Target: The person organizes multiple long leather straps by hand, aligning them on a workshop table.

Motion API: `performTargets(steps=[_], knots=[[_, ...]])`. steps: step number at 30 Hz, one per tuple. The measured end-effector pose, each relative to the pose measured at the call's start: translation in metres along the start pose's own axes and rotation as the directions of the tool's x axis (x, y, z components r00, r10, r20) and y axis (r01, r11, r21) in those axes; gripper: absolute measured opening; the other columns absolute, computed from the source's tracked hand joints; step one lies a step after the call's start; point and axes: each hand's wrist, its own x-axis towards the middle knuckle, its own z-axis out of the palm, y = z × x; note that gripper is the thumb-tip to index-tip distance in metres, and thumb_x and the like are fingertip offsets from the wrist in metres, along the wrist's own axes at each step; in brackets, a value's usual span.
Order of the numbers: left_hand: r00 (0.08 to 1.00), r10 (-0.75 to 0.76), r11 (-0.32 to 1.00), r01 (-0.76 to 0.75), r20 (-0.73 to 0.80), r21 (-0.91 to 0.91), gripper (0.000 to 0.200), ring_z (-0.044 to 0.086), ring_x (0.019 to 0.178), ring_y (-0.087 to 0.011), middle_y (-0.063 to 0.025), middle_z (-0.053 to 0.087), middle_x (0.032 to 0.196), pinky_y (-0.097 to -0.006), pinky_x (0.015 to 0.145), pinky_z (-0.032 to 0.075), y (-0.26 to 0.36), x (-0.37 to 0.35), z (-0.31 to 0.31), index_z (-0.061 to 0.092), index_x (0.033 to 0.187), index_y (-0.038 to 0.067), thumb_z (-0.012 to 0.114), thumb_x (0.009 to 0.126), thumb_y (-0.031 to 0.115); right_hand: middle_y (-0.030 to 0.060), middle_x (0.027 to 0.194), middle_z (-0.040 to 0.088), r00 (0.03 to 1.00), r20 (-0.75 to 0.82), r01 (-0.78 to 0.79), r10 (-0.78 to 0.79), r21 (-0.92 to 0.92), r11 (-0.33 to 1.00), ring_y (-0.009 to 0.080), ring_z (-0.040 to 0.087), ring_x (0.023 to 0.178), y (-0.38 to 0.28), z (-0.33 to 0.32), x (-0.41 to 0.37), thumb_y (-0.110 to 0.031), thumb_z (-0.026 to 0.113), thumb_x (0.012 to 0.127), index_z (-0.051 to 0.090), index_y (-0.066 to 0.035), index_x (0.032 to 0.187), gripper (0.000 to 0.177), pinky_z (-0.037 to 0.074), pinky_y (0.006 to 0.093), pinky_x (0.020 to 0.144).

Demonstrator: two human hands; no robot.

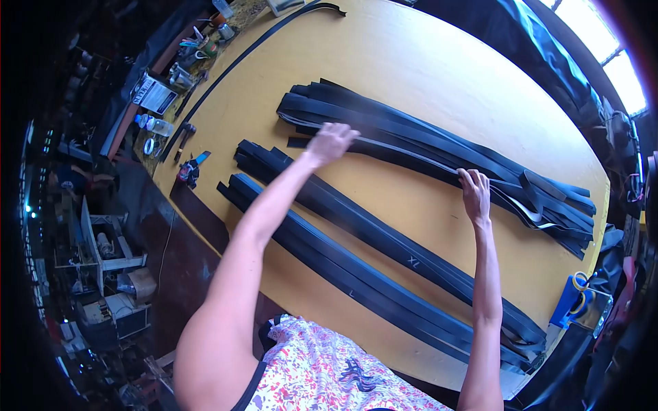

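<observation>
A long black strip [404, 158] with a pale edge runs between my two hands over the yellow table. My left hand [332, 143], slightly blurred, is closed on it near its left end. Farther right, my right hand [474, 195] pinches the same strip between thumb and fingers. Just beyond lies a thick pile of black strips [384, 116], its right ends loose and curled. Nearer to me are two more bundles of black strips, a middle bundle [370, 209] with chalk-like marks and a front bundle [322, 257].
Along the yellow table's [480, 61] left edge stand a small box [154, 94], a plastic bottle [159, 127] and several tools. A single black strip [233, 72] curves along that side. A blue tape dispenser [572, 301] sits at the right corner.
</observation>
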Motion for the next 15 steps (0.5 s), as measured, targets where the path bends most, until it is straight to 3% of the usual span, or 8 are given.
performTargets(steps=[3,5,7,11,15], knots=[[0.985,-0.17,0.984,0.171,0.041,-0.042,0.016,0.061,0.097,-0.0242,-0.0031,0.063,0.098,-0.0407,0.086,0.044,-0.059,-0.047,-0.011,0.064,0.103,0.014,0.065,0.088,0.019,0.0066,0.096,0.059,1.0,-0.019,0.006,-0.006,-0.027,1.0,0.0284,0.056,0.094,0.002,0.005,0.0,-0.008,0.063,0.088,0.064,-0.012,0.107,0.019,0.045,0.0398,0.087],[0.941,-0.311,0.939,0.326,0.135,-0.106,0.012,0.063,0.095,-0.0271,-0.0069,0.065,0.097,-0.0447,0.084,0.043,-0.087,-0.06,-0.021,0.062,0.098,0.013,0.062,0.092,0.024,0.0095,0.095,0.06,0.997,0.072,-0.028,0.025,0.039,0.999,0.0301,0.055,0.095,0.007,-0.005,0.013,-0.004,0.061,0.086,0.064,-0.009,0.105,0.02,0.044,0.04,0.087],[0.933,-0.31,0.907,0.348,0.181,-0.238,0.015,0.065,0.092,-0.0284,-0.0082,0.067,0.095,-0.0447,0.082,0.045,-0.096,-0.047,-0.044,0.063,0.097,0.012,0.063,0.092,0.026,0.0114,0.098,0.061,0.98,0.179,-0.117,0.089,0.151,0.982,0.0321,0.056,0.097,0.015,-0.021,0.029,-0.003,0.06,0.086,0.064,-0.006,0.106,0.021,0.043,0.0406,0.088],[0.9,-0.277,0.799,0.41,0.336,-0.44,0.021,0.066,0.096,-0.0325,-0.0137,0.069,0.096,-0.0439,0.085,0.05,-0.093,0.002,-0.085,0.068,0.1,0.008,0.063,0.09,0.025,0.0158,0.103,0.063,0.978,0.161,-0.164,0.136,0.178,0.97,0.0342,0.056,0.101,0.035,-0.057,0.051,-0.011,0.053,0.089,0.063,-0.002,0.109,0.024,0.044,0.0398,0.092],[0.897,-0.286,0.811,0.414,0.338,-0.413,0.026,0.066,0.093,-0.0292,-0.0132,0.07,0.099,-0.0386,0.086,0.05,-0.114,0.036,-0.073,0.07,0.106,0.007,0.066,0.089,0.026,0.0162,0.1,0.063,0.961,0.202,-0.218,0.187,0.143,0.965,0.034,0.057,0.101,0.055,-0.064,0.058,-0.021,0.053,0.092,0.062,-0.001,0.107,0.026,0.044,0.0402,0.092]])
